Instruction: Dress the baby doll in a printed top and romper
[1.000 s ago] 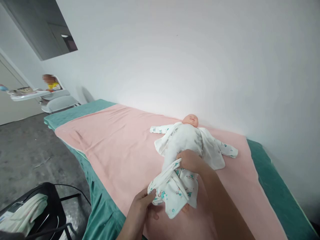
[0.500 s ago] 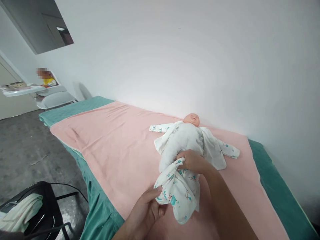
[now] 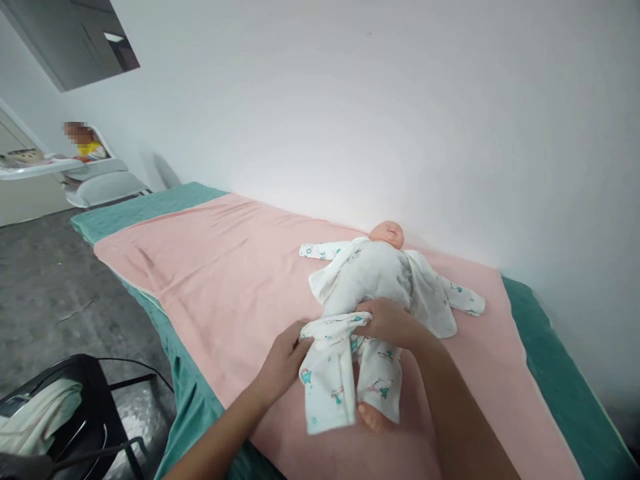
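A baby doll (image 3: 380, 267) with a soft white body lies on its back, head toward the wall. Its printed white jacket (image 3: 434, 300) is spread open, with both sleeves stretched out sideways. White patterned trousers (image 3: 327, 380) cover the doll's legs up to about the thighs. My left hand (image 3: 287, 360) grips the trousers' edge at the left, thumb on top. At the middle of the waistband, my right hand (image 3: 385, 323) pinches the cloth. One bare doll foot (image 3: 370, 417) shows below the trouser leg on the right; the other foot is hidden.
A pink sheet (image 3: 225, 287) lies over a green cover (image 3: 555, 353) on the bed, against a white wall. At lower left stands a black chair (image 3: 90, 380) with a pale cloth (image 3: 43, 413). A white high chair (image 3: 105, 187) holding a seated figure is at far left.
My left hand has moved up from below the bunched trousers to their upper left edge. The cloth has straightened out, and the left trouser leg hangs flat. A doll foot has come into view.
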